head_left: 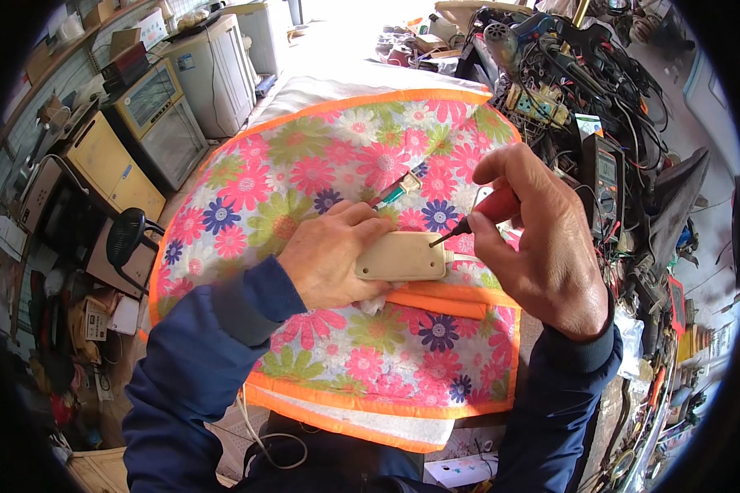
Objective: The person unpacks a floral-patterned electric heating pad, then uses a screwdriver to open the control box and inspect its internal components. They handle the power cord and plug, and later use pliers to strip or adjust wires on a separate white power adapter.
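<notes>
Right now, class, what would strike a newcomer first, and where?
A flowered, orange-edged cloth spreads across the middle. On it, the left hand steadies a cream box while the right hand holds a red-handled screwdriver to one corner. Dark cables heap at upper right.

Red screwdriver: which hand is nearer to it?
Right: the right hand grips the red screwdriver by its handle. The left hand is left of the tip, holding the beige box.

Padded floral cloth with orange trim, spread beneath both hands. On it: cream box under left fingers, white cable below right fingers, slim green-banded tool just beyond left fingers, orange-edged fold nearer the wearer than left fingers.
</notes>
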{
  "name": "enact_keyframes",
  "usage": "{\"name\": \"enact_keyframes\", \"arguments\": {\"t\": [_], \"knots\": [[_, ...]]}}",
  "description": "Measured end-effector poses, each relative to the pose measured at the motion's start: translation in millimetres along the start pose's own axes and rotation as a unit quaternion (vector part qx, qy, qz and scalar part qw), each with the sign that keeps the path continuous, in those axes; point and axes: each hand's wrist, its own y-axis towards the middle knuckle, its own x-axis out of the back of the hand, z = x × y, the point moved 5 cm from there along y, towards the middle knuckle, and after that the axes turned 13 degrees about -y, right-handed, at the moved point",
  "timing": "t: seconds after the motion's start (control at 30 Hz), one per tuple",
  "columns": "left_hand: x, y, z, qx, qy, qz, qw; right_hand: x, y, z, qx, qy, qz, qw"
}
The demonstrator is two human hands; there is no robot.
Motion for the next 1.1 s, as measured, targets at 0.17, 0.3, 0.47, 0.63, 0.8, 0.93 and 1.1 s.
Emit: {"name": "enact_keyframes", "arguments": {"t": [0.17,0.3,0.47,0.63,0.8,0.93,1.1], "knots": [[0,0,-1,-0.006,0.01,0.003,1.0,0,0,0,-0.038,-0.079,0.02,0.996],[0,-1,-2,-0.02,0.013,-0.008,1.0,3,1,6,-0.009,0.01,0.016,1.0],[-1,-2,0,-0.016,0.02,-0.004,1.0,0,-1,1,-0.051,-0.086,0.007,0.995],[0,-3,-1,-0.01,0.021,0.0,1.0,5,1,10,-0.007,-0.027,0.001,1.0],[-1,0,-4,0.008,0.015,0.01,1.0,4,-2,-2,-0.03,-0.023,0.005,0.999],[-1,-2,-2,-0.006,0.022,0.002,1.0,6,1,10,-0.002,-0.015,-0.011,1.0],[-1,-1,-5,0.0,0.014,0.001,1.0,3,-1,2,-0.029,-0.018,-0.014,0.999]]}}
